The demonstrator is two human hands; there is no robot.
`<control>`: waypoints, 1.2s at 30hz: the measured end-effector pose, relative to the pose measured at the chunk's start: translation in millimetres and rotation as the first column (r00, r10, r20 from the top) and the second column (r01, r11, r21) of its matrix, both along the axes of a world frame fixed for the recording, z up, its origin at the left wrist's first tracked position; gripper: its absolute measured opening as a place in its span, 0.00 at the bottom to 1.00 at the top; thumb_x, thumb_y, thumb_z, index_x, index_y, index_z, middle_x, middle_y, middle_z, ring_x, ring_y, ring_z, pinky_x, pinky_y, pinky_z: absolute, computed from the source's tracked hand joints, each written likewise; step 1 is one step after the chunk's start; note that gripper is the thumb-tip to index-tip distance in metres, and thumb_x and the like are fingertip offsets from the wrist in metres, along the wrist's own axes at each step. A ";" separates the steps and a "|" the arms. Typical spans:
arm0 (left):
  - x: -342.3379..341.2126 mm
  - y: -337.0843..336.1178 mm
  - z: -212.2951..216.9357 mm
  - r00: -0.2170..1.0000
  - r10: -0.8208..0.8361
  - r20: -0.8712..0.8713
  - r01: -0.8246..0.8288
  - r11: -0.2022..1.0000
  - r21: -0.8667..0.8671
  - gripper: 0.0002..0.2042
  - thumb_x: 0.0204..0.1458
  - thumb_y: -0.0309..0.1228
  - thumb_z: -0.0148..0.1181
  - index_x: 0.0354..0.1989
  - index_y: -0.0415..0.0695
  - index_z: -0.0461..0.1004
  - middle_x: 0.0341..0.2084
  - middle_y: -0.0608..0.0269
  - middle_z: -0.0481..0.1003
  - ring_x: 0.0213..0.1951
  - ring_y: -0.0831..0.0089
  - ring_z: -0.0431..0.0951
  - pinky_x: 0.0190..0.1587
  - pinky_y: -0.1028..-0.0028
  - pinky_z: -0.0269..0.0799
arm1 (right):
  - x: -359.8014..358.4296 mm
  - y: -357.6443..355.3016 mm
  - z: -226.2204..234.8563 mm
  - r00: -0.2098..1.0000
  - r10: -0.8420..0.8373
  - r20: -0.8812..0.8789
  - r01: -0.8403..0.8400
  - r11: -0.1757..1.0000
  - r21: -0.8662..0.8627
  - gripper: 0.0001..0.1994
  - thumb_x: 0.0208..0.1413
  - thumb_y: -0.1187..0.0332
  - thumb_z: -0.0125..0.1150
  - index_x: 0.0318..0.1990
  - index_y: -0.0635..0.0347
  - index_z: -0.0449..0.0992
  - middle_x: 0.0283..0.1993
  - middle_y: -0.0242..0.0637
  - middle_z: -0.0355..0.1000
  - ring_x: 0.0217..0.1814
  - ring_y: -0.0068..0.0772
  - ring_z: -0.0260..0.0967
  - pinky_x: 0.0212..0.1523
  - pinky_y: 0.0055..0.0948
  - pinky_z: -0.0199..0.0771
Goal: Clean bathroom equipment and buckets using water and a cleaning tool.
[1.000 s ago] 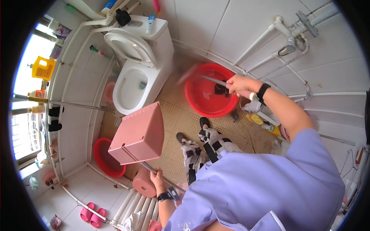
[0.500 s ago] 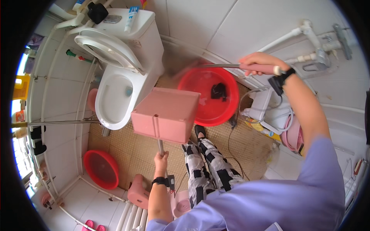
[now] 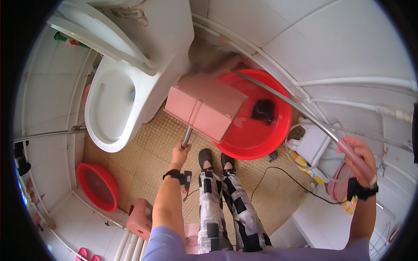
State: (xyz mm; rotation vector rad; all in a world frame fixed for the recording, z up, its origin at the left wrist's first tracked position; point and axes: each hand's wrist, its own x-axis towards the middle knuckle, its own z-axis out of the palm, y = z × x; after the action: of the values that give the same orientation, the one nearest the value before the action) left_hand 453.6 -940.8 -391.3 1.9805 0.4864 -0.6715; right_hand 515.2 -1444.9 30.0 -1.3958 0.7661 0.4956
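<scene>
A pink box-shaped dustpan hangs in front of my legs; the fingers of my left hand are wrapped round its short metal handle. My right hand grips the pink end of a broom with a long metal stick. The stick slants up and left across a large red basin. Its head is smeared by motion, between the toilet and the wall behind the dustpan. A crumpled black thing lies in the basin, whose left part the dustpan hides.
A white toilet with raised lid stands at left. Below it are a smaller red basin and a pink stool. A black cord crosses the tiled floor. White pipes line the right wall, near a white plastic piece with a grey hose.
My right hand has come down and right, so the broom stick slants more steeply. The dustpan sits farther right, over more of the basin. The whole view has shifted closer to the floor.
</scene>
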 end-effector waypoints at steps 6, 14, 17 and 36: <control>61.7 -1.0 -66.8 0.999 -0.039 0.012 0.039 0.999 0.000 0.13 0.50 0.35 0.62 0.35 0.38 0.72 0.24 0.54 0.73 0.28 0.64 0.72 0.34 0.68 0.69 | -22.8 3.0 -28.3 0.999 0.033 0.034 -0.031 0.997 -0.068 0.22 0.56 0.63 0.47 0.55 0.70 0.67 0.39 0.55 0.73 0.15 0.18 0.55 0.15 0.14 0.52; 115.5 -32.8 -75.8 0.981 -0.076 -0.176 0.118 0.962 0.245 0.31 0.50 0.33 0.61 0.61 0.37 0.56 0.57 0.36 0.60 0.55 0.45 0.66 0.53 0.58 0.66 | -62.1 -33.6 -52.2 0.987 -0.161 0.026 0.162 0.985 -0.055 0.25 0.62 0.53 0.45 0.56 0.67 0.67 0.43 0.59 0.72 0.15 0.18 0.58 0.13 0.15 0.54; 93.9 -26.8 -54.1 0.999 -0.037 0.010 0.035 0.986 0.161 0.37 0.49 0.36 0.62 0.65 0.39 0.50 0.62 0.38 0.53 0.64 0.49 0.54 0.63 0.61 0.55 | -56.6 -32.0 -45.8 0.956 -0.270 -0.115 0.271 0.963 -0.008 0.27 0.64 0.52 0.40 0.58 0.66 0.64 0.46 0.55 0.72 0.21 0.20 0.64 0.15 0.12 0.62; -353.5 107.6 334.9 0.785 0.523 -0.333 -0.328 0.806 0.493 0.16 0.48 0.34 0.56 0.42 0.37 0.76 0.38 0.45 0.77 0.44 0.54 0.77 0.50 0.64 0.70 | -141.6 -70.5 -5.9 0.691 -0.717 -0.094 0.696 0.624 0.357 0.39 0.57 0.44 0.49 0.67 0.63 0.47 0.64 0.57 0.55 0.62 0.50 0.61 0.58 0.39 0.70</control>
State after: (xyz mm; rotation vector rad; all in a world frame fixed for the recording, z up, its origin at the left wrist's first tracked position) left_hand 100.1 -833.2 -56.4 1.9677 1.4405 -0.7760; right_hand 373.6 -1515.4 24.0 -0.6531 1.0436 -0.0423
